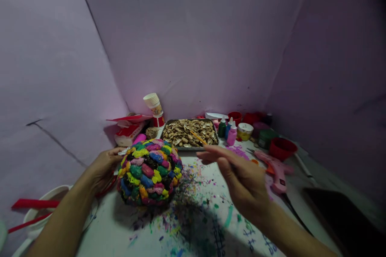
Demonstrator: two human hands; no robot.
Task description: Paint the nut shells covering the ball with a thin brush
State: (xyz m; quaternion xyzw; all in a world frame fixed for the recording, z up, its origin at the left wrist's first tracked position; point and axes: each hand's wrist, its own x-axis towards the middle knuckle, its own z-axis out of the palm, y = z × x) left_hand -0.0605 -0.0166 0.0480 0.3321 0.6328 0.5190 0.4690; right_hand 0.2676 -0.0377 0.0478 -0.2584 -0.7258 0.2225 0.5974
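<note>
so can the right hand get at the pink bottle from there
Probably yes: the pink bottle stands beyond the right hand, and nothing visible stands between them.

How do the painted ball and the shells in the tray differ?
The painted ball is multicoloured, while the shells are mostly plain brown. The ball forms one rounded mass; the shells lie spread out in the tray. The ball sits nearer the viewer than the shells. Both look lumpy.

Craft workspace | paint-spattered table (205, 174) | glue gun (280, 178) | nozzle bottles (231, 135) | lilac partitions (196, 48)
</note>
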